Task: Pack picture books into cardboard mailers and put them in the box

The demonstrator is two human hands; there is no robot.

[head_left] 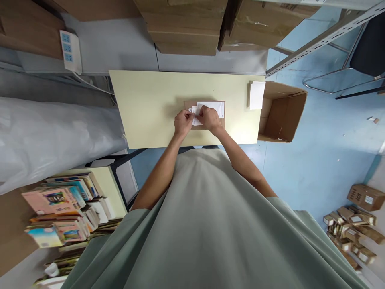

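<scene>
A flat brown cardboard package lies on the pale yellow table in front of me. White paper labels cover much of its top. My left hand is at the package's left side, thumb and fingers pinched on the edge of a small white paper label. From the right, my right hand reaches over the package, its fingers closed on the same label's other side. Its fingertips are partly hidden. Near the table's right end lies a stack of white paper labels.
An open cardboard box stands against the table's right end. Large cartons line the back ledge, with a power strip at left. Books are piled at lower left. Several small parcels lie at lower right.
</scene>
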